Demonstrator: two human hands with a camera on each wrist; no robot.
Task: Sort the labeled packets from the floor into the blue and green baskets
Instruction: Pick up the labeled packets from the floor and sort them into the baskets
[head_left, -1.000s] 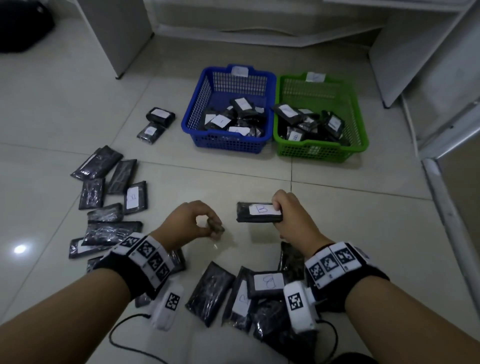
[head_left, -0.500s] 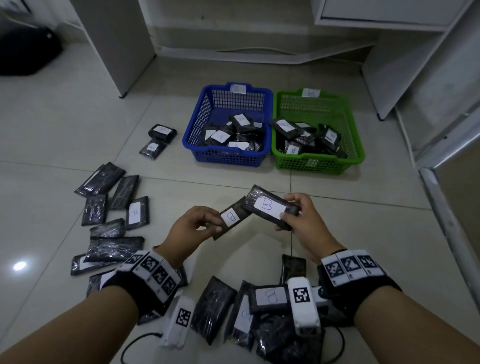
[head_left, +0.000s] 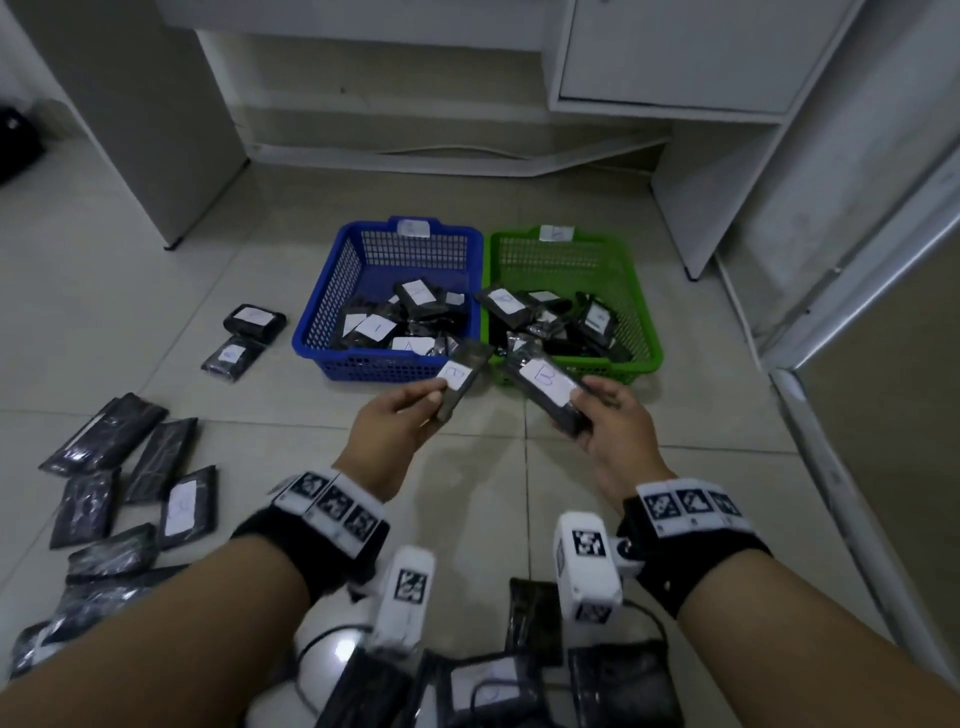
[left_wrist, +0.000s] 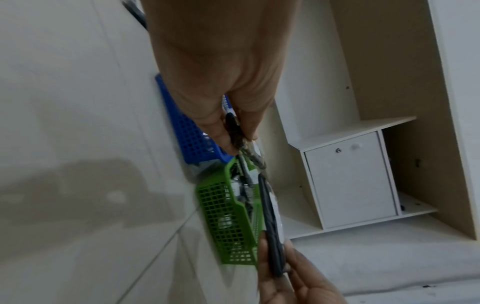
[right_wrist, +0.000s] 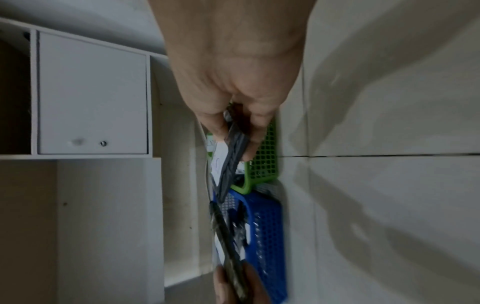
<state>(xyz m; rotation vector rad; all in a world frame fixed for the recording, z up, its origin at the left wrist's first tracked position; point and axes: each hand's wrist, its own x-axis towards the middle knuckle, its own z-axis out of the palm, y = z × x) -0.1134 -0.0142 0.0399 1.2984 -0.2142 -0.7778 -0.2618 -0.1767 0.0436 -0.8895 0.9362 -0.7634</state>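
Head view: the left hand (head_left: 395, 421) pinches a black packet (head_left: 462, 376) before the blue basket (head_left: 332, 312); the right hand (head_left: 613, 426) grips a packet marked B (head_left: 545, 395) before the green basket (head_left: 647, 322); more packets lie on the floor (head_left: 104, 260).

Left wrist view: thumb and fingers (left_wrist: 207, 123) clamp the packet's edge.

Right wrist view: fingers (right_wrist: 257, 123) pinch theirs likewise.

Bare floor (head_left: 524, 499) is lying open between the hands and the baskets at 12 o'clock. The blue basket (head_left: 332, 312) and green basket (head_left: 641, 317) are standing touching side by side, open above, each partly filled with packets. Loose packets (head_left: 156, 457) are crowding the floor from 8 to 10 o'clock; two more (head_left: 244, 338) are lying at 11 o'clock. A white cabinet (head_left: 675, 62) is overhanging beyond the baskets; its side panel (head_left: 691, 202) is closing off 1 o'clock.
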